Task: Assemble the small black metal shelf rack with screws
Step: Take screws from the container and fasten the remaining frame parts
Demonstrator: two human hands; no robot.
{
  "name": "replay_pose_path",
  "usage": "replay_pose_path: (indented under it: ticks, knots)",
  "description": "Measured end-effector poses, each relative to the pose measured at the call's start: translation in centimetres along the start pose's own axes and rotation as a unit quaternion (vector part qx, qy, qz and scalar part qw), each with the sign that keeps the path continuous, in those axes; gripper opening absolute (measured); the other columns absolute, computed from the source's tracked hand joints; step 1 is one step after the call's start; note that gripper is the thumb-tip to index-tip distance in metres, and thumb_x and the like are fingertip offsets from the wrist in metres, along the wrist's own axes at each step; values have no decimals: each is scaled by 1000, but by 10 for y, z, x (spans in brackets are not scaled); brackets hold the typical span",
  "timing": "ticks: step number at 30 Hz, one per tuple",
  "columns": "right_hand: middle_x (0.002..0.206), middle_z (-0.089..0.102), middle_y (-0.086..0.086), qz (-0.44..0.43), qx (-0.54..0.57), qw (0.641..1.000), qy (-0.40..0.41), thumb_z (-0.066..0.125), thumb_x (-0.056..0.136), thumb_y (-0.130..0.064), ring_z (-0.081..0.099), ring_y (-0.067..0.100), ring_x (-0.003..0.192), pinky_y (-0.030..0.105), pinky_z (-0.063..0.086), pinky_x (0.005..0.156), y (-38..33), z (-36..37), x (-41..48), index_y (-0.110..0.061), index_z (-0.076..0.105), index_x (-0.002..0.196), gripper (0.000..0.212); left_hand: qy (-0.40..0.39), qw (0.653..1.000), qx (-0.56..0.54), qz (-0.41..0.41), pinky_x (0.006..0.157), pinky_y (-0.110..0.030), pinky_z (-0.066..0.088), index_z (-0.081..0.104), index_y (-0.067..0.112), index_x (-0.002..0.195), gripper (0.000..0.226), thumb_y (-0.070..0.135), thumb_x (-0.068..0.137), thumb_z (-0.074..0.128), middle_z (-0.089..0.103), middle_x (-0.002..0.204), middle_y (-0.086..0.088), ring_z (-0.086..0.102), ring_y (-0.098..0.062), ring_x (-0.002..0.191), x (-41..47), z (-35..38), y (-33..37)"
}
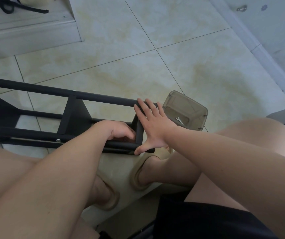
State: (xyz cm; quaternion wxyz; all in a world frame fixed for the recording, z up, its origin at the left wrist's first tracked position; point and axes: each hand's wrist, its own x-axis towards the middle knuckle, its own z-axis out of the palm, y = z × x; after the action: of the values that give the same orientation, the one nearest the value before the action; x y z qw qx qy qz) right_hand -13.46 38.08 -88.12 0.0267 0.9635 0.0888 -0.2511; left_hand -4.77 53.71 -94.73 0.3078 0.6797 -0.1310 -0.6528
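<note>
The rack (76, 114) is laid on the floor (121, 57). Right of it a container (176, 102) is set, a wrench (179, 120) inside.

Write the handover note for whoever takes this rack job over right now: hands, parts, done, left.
Right hand: open, spread flat across the end of the rack, fingers on the far tube, thumb on the near one.
Left hand: curled inside the frame by the end panel; what it holds is hidden.
The rack lies on its side on the tiled floor. A small wrench lies in the brown tub beside it.
Done: middle panel in place, screw heads show on both tubes.
Left: probably fixing the end panel; its screws are not visible.
</note>
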Motion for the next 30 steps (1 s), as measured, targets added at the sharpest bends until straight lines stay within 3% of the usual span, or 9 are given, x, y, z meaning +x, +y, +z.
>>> replay_pose_path:
  ticks: [5,8,13,15,18,23,26,30]
  knots:
    - [165,-25,13,-1,2,1000,1,50,54,-101,-22,39,152,60,-7,122,1,0,0,-8,-15,159,154,-23,999,-33,1,92,-40,50,80,20,83,27,21,59,70,75,89,-8,67,-25,88,-2,0,0]
    - [165,-26,13,-3,4,1000,0,50,54,-101,-23,39,151,60,-8,122,1,1,1,-8,-15,159,154,-30,999,-42,0,85,-36,49,79,19,82,19,16,66,68,73,80,-5,65,-24,82,-3,1,1]
    - [165,-25,14,-2,3,1000,3,49,53,-101,-22,39,152,60,-8,122,1,2,2,-8,-14,159,155,5,999,-25,-36,103,-43,47,71,1,117,34,16,88,63,75,103,-11,66,-24,96,-1,2,2]
    - [166,-24,14,-2,4,1000,4,50,54,-101,-21,39,152,60,-7,122,1,2,2,-8,-14,159,155,18,999,-7,-38,101,-42,49,72,1,114,31,16,88,64,74,103,-13,66,-23,94,0,3,3]
    - [166,-24,14,-1,-1,1000,5,49,53,-101,-21,39,152,60,-7,122,1,2,1,-8,-14,159,155,4,1000,-16,-19,85,-32,52,75,11,93,13,10,88,63,76,83,-3,68,-18,82,1,3,2]
    - [165,-25,14,0,2,1000,2,50,54,-101,-22,39,152,60,-7,122,0,1,1,-8,-15,159,155,-3,1000,-10,-10,75,-27,50,77,17,86,18,8,86,62,74,79,-1,67,-17,75,2,2,1]
    - [166,-24,14,-1,3,1000,2,50,54,-101,-22,38,152,60,-7,122,0,1,1,-8,-15,159,155,-14,1000,-17,-7,85,-34,50,78,19,82,23,5,86,61,74,87,-6,66,-23,84,0,0,0]
    - [166,-23,14,-1,-2,1000,6,49,54,-101,-21,39,152,60,-7,122,0,1,0,-8,-14,159,155,-13,999,-47,-7,103,-41,45,75,12,99,22,2,90,58,72,103,-13,64,-29,101,2,1,0]
